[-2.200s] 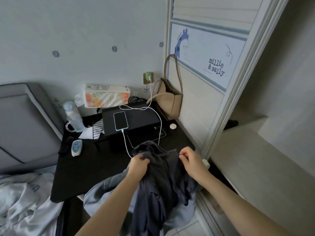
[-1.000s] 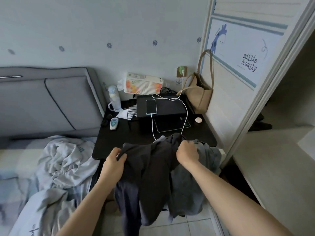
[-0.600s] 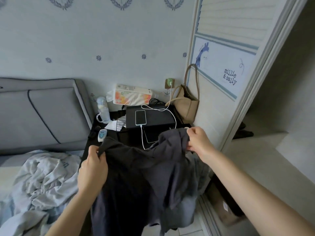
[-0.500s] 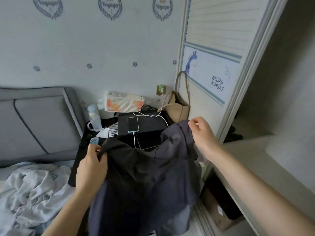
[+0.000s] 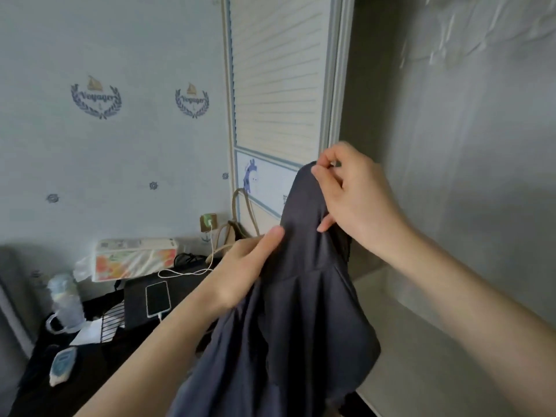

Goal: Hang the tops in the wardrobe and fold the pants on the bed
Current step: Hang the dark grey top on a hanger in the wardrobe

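Head view: right hand (image 5: pixel 358 203) fingers pinch the dark garment's (image 5: pixel 288 320) top; left hand (image 5: pixel 243 266) apparently grips below.

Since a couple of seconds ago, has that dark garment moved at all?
Yes. The dark garment has been lifted from low over the black bedside table up toward the wardrobe door.

Wardrobe opening (image 5: pixel 451 176) free; sliding door (image 5: pixel 279 85) blocks left.

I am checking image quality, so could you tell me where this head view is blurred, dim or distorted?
Head view: the wardrobe interior is dim and smeared; the bottle at the left edge looks soft; the door frame leans from wide-angle distortion; both hands and the dark garment are fairly sharp.
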### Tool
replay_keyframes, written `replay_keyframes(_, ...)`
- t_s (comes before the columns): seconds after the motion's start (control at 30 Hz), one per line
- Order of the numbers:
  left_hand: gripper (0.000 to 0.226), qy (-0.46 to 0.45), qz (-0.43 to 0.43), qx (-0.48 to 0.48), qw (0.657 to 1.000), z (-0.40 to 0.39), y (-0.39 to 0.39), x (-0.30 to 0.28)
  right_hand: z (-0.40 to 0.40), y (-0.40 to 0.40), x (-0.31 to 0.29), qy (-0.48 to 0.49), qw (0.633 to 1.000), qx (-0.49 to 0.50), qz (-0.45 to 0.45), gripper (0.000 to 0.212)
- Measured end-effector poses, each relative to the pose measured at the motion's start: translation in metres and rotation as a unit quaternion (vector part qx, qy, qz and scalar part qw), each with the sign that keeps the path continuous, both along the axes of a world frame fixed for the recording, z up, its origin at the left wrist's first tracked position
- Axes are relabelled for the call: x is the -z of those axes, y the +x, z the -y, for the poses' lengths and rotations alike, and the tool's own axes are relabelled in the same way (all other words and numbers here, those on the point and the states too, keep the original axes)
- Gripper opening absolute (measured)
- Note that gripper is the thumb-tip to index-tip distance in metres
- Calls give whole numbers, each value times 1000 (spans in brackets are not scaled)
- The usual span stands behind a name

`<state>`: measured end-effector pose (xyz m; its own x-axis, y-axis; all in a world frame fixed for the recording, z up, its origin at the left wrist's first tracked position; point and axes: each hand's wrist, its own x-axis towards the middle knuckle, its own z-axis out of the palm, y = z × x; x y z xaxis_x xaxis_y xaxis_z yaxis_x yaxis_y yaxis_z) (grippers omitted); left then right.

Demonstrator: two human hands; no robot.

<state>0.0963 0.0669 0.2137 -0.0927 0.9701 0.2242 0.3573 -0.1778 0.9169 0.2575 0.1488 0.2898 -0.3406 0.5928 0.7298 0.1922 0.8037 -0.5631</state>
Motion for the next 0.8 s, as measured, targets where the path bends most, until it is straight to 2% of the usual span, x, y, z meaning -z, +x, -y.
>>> replay_keyframes(0.03, 58, 2, -3, 25, 1000, -5, 14, -13, 3, 6, -11, 17, 1000, 11, 1, 20)
replay_keyframes(0.1, 60, -10, -63, 26, 998, -14, 38, -29, 6, 11, -28, 43, 999, 17, 13, 18)
replay_keyframes(0.17, 46, -4, -62, 36, 997, -27, 65, -39, 7, 18, -42, 84, 995, 30, 41, 16)
replay_keyframes(0.27, 20, -3, 87, 32, 996, -42, 86, -38, 0, 32, -50, 110, 987, 64, 95, 13)
replay_keyframes(0.43, 27, -111, 311, -19, 944, -53, 77, -24, -26, 74, -23, -6, 992, 104, 69, 5)
replay_keyframes(0.5, 30, -144, 361, -33, 921, -59, 72, -23, -32, 88, -5, -34, 984, 143, 105, 25)
replay_keyframes(0.53, 31, -159, 369, -36, 915, -61, 70, -23, -33, 93, 6, -67, 972, 167, 153, 47)
replay_keyframes(0.6, 30, -171, 373, -38, 911, -65, 67, -23, -36, 98, 29, -160, 926, 185, 288, 96)
replay_keyframes(0.63, 29, -172, 374, -37, 911, -68, 65, -23, -36, 98, 40, -206, 899, 168, 347, 110)
replay_keyframes(0.67, 29, -173, 375, -31, 910, -70, 63, -23, -37, 98, 49, -246, 881, 130, 383, 113)
replay_keyframes(0.7, 29, -174, 374, -21, 911, -72, 61, -23, -39, 97, 58, -280, 873, 81, 391, 104)
replay_keyframes(0.8, 29, -181, 357, 9, 916, -75, 56, -23, -46, 97, 76, -373, 877, -23, 302, 43)
